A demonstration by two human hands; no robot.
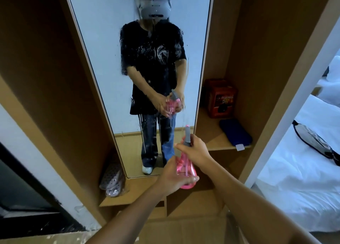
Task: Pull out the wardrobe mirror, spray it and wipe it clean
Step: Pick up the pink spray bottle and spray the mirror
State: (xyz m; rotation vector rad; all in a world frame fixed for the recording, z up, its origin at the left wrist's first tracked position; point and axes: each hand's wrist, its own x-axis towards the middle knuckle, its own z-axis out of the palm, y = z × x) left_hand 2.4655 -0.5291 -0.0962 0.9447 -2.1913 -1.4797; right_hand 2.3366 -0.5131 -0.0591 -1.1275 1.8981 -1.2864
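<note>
Nearest the camera, two bare forearms reach forward over the wardrobe's lower boards. The left hand [172, 175] cups the base of a pink spray bottle [184, 170], its fingers wrapped under and round the transparent body with the fingertips showing on the right side. The right hand [195, 149] grips the neck of the same bottle, fingers curled round it just below the grey spray head [187, 135], which points up and away toward the glass. The bottle is held upright, tilted slightly, in front of the lower right corner of the mirror.

Beyond the hands, on the wardrobe floor to the left, a pair of perforated slippers [112, 179] lies in a clear bag. To the right, a shelf [211, 133] carries a folded dark blue cloth [235, 133] and, behind it, a red box [220, 98].

The tall wardrobe mirror [103, 41] stands between the two compartments, angled out. Its surface is covered with droplets and runs of liquid, thickest across the middle. It reflects the person standing, both hands on the bottle.

At the far right, a bed [303, 170] with white sheets holds a dark bag [316, 142].
</note>
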